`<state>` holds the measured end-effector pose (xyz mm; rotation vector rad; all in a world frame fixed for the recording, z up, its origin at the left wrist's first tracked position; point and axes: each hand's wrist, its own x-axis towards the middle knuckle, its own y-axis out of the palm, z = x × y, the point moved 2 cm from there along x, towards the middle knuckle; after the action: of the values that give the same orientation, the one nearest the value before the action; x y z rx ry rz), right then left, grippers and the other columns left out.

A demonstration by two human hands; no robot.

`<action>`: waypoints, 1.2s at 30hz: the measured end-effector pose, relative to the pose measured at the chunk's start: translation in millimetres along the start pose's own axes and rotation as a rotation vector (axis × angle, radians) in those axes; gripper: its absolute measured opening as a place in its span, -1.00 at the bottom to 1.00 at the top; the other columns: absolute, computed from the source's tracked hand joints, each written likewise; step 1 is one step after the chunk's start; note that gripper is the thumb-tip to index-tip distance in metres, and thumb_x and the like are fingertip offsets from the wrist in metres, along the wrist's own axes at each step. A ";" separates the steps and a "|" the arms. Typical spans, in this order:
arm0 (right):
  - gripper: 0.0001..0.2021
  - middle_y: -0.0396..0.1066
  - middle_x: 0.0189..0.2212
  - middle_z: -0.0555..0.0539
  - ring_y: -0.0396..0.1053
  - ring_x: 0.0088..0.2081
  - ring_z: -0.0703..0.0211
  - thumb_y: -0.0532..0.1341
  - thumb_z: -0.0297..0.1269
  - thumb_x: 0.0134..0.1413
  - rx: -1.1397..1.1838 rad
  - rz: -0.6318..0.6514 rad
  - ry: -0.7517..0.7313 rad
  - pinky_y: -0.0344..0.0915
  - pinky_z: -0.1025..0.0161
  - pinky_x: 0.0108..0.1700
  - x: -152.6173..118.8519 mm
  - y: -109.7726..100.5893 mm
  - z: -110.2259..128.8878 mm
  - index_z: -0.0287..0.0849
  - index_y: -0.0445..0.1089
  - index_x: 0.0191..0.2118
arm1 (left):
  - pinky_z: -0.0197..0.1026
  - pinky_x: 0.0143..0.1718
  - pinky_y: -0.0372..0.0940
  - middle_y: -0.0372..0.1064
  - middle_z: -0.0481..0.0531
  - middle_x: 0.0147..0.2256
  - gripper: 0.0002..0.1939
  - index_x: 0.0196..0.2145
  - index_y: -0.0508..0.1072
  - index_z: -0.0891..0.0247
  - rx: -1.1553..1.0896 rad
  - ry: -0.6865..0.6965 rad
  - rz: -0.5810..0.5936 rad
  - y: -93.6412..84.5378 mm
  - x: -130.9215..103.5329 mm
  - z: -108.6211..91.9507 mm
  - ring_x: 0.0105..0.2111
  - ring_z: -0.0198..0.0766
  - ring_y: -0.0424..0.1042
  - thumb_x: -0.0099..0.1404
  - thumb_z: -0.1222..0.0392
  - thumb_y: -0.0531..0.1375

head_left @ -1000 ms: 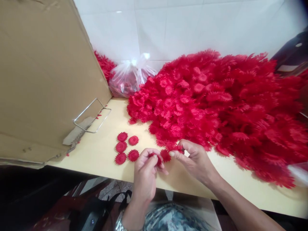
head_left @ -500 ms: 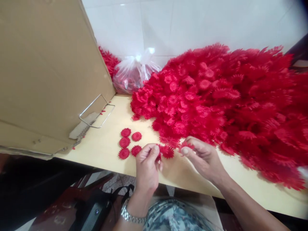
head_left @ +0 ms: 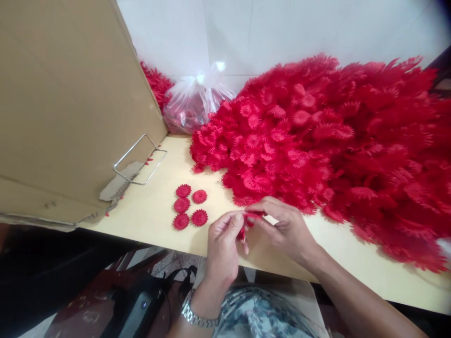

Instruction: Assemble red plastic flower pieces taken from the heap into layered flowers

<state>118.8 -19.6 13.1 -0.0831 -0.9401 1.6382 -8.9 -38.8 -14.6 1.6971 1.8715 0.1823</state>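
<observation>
My left hand point(head_left: 224, 241) is closed in a pinch on a red artificial flower point(head_left: 241, 234), mostly covered by the fingers. Close against it, my right hand point(head_left: 289, 230) grips another thin red flower piece point(head_left: 256, 214) between thumb and fingers. The fingertips of both hands meet over the front part of the table. To the left of them, several round red flowers point(head_left: 182, 205) with toothed edges lie flat in two short columns. A large heap of red flower pieces point(head_left: 278, 141) rises just behind my hands.
A big cardboard box point(head_left: 70, 108) stands on the left of the pale table point(head_left: 148, 216). A bent wire frame point(head_left: 141, 159) leans by its base. At the back, a clear plastic bag point(head_left: 192, 108) with red pieces rests near the white wall point(head_left: 282, 33).
My right hand has moved left, bringing its flower piece up to the one in my left hand. The camera view has shifted slightly.
</observation>
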 end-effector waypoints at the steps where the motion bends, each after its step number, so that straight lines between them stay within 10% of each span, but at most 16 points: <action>1: -0.87 0.43 -0.48 -0.03 0.36 -0.44 0.24 0.12 -0.38 0.15 -0.042 -0.048 0.014 0.29 0.31 -0.40 3.4 -3.8 -4.7 -0.16 0.42 -0.29 | -0.41 -0.73 0.10 0.23 -0.10 -0.59 -0.77 -0.45 0.44 0.33 -0.010 0.000 -0.011 -1.7 0.0 -0.8 -0.66 -0.47 0.13 0.11 0.08 0.25; 8: -0.64 0.35 -0.06 -0.29 0.23 -0.04 -0.23 0.20 -0.30 0.06 -0.662 -0.088 0.029 0.23 -0.12 -0.15 21.7 -26.4 -31.4 -0.18 0.35 0.02 | -0.32 -0.59 0.26 0.34 0.01 -0.44 -0.70 -0.28 0.46 0.34 -0.123 -0.011 -0.023 -15.9 -1.5 -9.7 -0.53 -0.37 0.30 0.13 0.04 0.22; 15: -0.84 0.45 -0.34 -0.05 0.37 -0.31 0.20 0.19 -0.21 0.11 0.067 0.211 0.108 0.32 0.27 -0.29 -1.9 3.4 1.2 -0.12 0.41 -0.21 | -0.33 -0.51 0.31 0.44 0.03 -0.50 -0.87 -0.43 0.49 0.37 -0.028 -0.017 -0.106 -16.9 1.7 -1.7 -0.53 -0.36 0.38 -0.01 0.29 0.29; 23: -0.89 0.40 -0.50 0.04 0.35 -0.46 0.29 0.24 -0.25 0.05 0.448 0.201 0.347 0.30 0.35 -0.39 -10.6 18.6 -0.4 -0.16 0.34 -0.32 | -0.33 -0.64 0.29 0.38 -0.08 -0.61 -0.87 -0.48 0.44 0.32 0.022 0.002 0.005 -13.1 -2.7 5.0 -0.66 -0.39 0.32 0.10 0.20 0.25; 36: -0.91 0.37 -0.45 -0.02 0.32 -0.39 0.25 0.20 -0.27 0.10 0.241 0.103 0.131 0.25 0.31 -0.36 -10.8 10.9 7.2 -0.17 0.36 -0.35 | -0.45 -0.81 0.03 0.20 -0.17 -0.77 -0.63 -0.68 0.26 0.32 0.107 0.033 -0.024 -14.0 -5.8 5.7 -0.79 -0.50 0.13 0.03 0.06 0.31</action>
<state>109.8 -32.5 6.8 -0.0733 -0.6429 1.8069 -18.0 -48.3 -24.0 1.7510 1.9567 0.1023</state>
